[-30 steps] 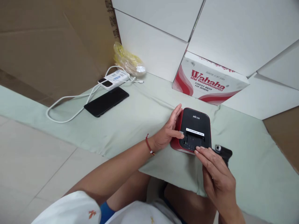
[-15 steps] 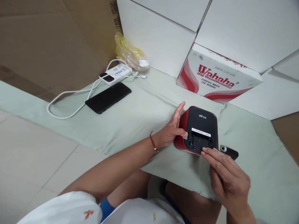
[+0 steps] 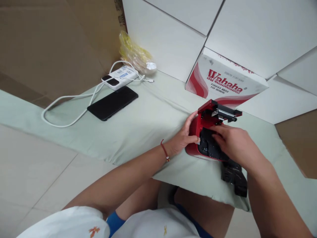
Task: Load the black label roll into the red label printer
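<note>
Bracing a boxy red plastic device (image 3: 194, 151) near the green-clothed bench's (image 3: 153, 114) edge, the open left hand (image 3: 182, 139) is likely aiding the right hand (image 3: 236, 142), grip hidden.

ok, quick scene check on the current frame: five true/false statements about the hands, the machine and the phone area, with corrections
1. The left hand is against the side of the red machine. True.
2. The red machine is fully shut. False: its lid is raised.
3. The right hand reaches in under the lid. True.
4. A white cable lies near the phone. True.
5. The phone stands upright. False: it lies flat on the cloth.
</note>
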A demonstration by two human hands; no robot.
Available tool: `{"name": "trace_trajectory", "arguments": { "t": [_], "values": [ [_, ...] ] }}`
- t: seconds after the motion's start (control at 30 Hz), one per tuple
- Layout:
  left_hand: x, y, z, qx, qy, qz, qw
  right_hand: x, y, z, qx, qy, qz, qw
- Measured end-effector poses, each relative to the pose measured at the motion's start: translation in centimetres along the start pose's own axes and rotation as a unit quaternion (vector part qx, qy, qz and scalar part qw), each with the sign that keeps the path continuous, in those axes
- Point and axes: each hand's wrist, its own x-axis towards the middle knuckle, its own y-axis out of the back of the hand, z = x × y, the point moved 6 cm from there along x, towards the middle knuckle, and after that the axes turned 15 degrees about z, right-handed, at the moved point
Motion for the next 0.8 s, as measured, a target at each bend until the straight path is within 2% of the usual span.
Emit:
{"name": "trace_trajectory", "arguments": {
  "t": [0.1, 0.17, 0.23, 0.3, 0.37, 0.47, 0.53, 0.63, 0.7, 0.8],
  "values": [
    [0.2, 0.0, 0.0, 0.003, 0.007, 0.009, 1.000, 2.8, -2.5, -0.4, -0.098, -0.001, -0.125, 0.987],
    [0.2, -0.1, 0.1, 0.001, 0.012, 0.003, 1.000, 3.6, -3.4, -0.6, -0.110, -0.007, -0.158, 0.981],
    [0.1, -0.2, 0.2, -0.005, 0.020, 0.000, 1.000, 3.5, -3.4, -0.6, -0.100, -0.007, -0.162, 0.982],
    [0.0, -0.2, 0.1, -0.011, 0.028, 0.003, 1.000, 2.4, -2.0, 0.2, -0.055, -0.016, -0.141, 0.988],
    [0.0, -0.2, 0.0, -0.016, 0.038, 0.010, 0.999, 0.6, 1.0, 2.1, 0.040, -0.046, -0.072, 0.996],
    [0.0, -0.3, 0.0, -0.019, 0.045, 0.014, 0.999, -2.8, 5.9, 7.4, 0.160, -0.128, 0.048, 0.978],
    [0.0, -0.3, 0.0, -0.017, 0.040, 0.016, 0.999, -4.7, 6.7, 11.4, 0.179, -0.198, 0.051, 0.962],
    [0.2, -0.4, 0.2, -0.011, 0.037, 0.023, 0.999, -5.8, 3.8, 14.5, 0.211, -0.243, -0.028, 0.947],
    [0.3, -0.5, 0.3, -0.009, 0.038, 0.027, 0.999, -5.4, 0.5, 14.3, 0.218, -0.239, -0.067, 0.944],
    [0.4, -0.5, 0.5, -0.006, 0.026, 0.025, 0.999, -5.0, -3.5, 12.8, 0.236, -0.232, -0.084, 0.940]
  ]
}}
